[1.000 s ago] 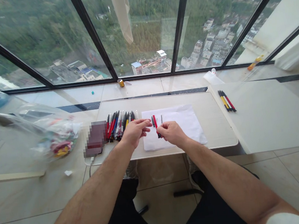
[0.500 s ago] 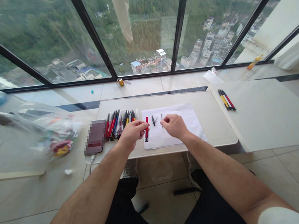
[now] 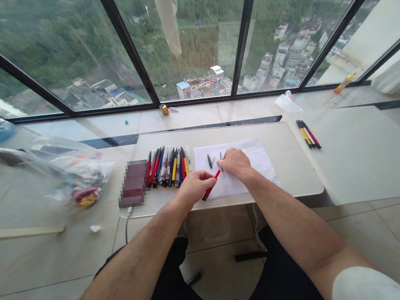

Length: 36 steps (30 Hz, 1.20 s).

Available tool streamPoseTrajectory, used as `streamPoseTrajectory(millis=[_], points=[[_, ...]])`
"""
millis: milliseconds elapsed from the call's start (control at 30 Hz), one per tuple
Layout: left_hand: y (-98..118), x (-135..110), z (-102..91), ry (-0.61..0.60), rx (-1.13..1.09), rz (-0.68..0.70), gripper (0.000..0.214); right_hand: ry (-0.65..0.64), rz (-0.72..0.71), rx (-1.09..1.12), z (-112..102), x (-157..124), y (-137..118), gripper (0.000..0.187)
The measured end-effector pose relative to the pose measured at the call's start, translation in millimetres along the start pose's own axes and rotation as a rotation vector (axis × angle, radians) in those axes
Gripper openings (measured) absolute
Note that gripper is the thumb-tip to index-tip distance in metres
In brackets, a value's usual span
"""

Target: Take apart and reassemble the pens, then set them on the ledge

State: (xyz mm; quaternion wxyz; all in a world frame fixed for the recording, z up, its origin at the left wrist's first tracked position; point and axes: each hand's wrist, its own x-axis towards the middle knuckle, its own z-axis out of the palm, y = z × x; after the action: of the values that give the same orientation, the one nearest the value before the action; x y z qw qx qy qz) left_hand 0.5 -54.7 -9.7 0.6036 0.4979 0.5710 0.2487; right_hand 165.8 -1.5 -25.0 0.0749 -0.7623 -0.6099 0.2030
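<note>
My left hand point(image 3: 194, 187) is closed around a red pen barrel point(image 3: 210, 190) with a black end, tilted over the near edge of a white paper sheet point(image 3: 255, 160). My right hand point(image 3: 235, 162) rests on the sheet with its fingers pinched at a thin dark refill point(image 3: 221, 157). A small black pen tip piece point(image 3: 209, 160) lies on the sheet just left of my right hand. A row of several pens point(image 3: 167, 162) in red, black, blue and yellow lies left of the sheet on the low table point(image 3: 290, 178).
A blurred-out dark rectangle point(image 3: 133, 183) lies left of the pens. Three pens point(image 3: 308, 134) lie on a second table surface at the right. A clear plastic bag point(image 3: 69, 177) with colourful contents sits on the floor at the left. Large windows stand behind the table.
My left hand has pulled the red barrel back toward me and tilted it. My right hand has moved slightly forward and closed on the thin refill.
</note>
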Motion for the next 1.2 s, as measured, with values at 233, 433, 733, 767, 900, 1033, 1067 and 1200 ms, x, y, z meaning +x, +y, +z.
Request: streamPoseTrajectory(millis=[233, 433, 733, 767, 900, 1033, 1067, 1200], points=[[0, 0, 3.7, -0.001, 0.001, 0.004, 0.018, -0.010, 0.036, -0.006, 0, 0, -1, 0.028], [-1, 2, 4.6, -0.002, 0.012, -0.015, 0.019, -0.004, 0.050, -0.009, 4, 2, -3, 0.026], [8, 3, 2.4, -0.029, -0.089, -0.001, 0.024, 0.035, 0.136, 0.778, -8, 5, 18, 0.011], [10, 3, 2.7, -0.030, -0.119, 0.012, 0.024, 0.046, 0.151, 0.957, -13, 4, 22, 0.009], [17, 3, 8.4, -0.047, -0.210, 0.042, 0.024, 0.119, 0.121, 1.473, -30, -8, 38, 0.018], [17, 3, 19.0, -0.093, -0.233, 0.044, 0.026, 0.115, 0.082, 1.576, -37, -25, 49, 0.033], [16, 3, 21.8, -0.105, -0.235, 0.040, 0.027, 0.106, 0.073, 1.569, -37, -29, 52, 0.033], [15, 3, 31.0, -0.145, -0.235, 0.022, 0.028, 0.077, 0.051, 1.546, -35, -41, 58, 0.028]])
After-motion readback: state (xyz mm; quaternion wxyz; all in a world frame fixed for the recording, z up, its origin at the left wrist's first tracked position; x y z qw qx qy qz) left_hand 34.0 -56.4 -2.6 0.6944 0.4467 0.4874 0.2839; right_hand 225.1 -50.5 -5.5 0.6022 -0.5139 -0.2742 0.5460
